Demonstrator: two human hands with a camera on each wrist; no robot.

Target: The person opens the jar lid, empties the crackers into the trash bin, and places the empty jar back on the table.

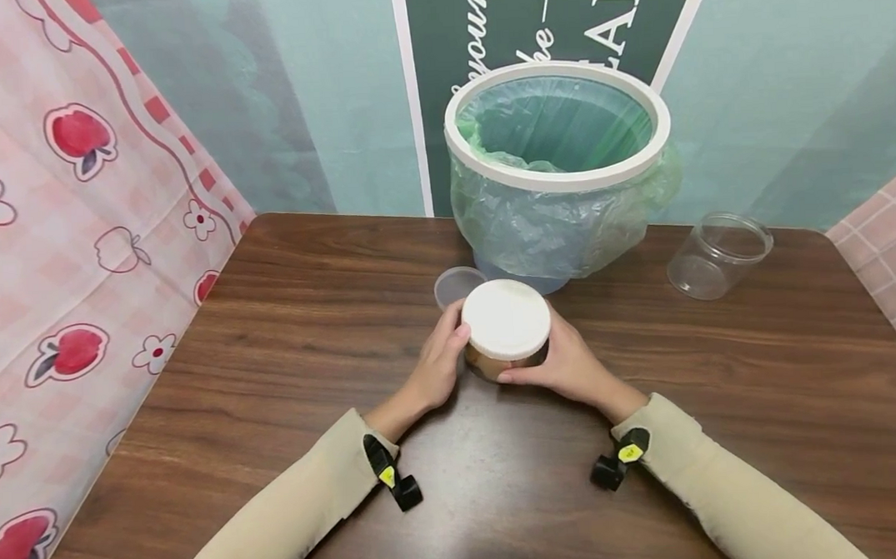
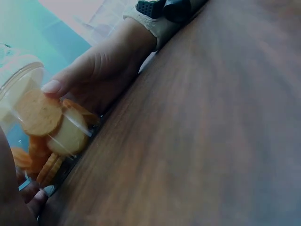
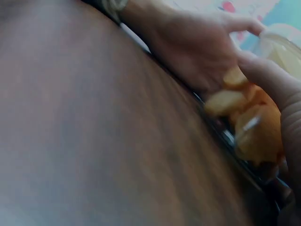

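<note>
A clear jar [image 1: 489,366] with a white screw lid [image 1: 506,319] stands upright on the wooden table, held between both hands. Round, golden biscuits [image 2: 40,113] show through its wall in the two wrist views. The left hand [image 1: 438,359] grips the jar's left side, its thumb up by the lid's edge. From the right, the right hand [image 1: 569,359] curls round the jar, its thumb across the front near the base. Partly behind the jar and left fingers lies a flat, translucent disc [image 1: 457,285].
Behind the jar stands a bin with a white rim [image 1: 561,180] and a pale green bag [image 1: 551,225]. An open clear jar [image 1: 706,272] sits tilted in view at the back right. A curtain with apple prints [image 1: 68,354] borders the table [image 1: 286,345] on the left.
</note>
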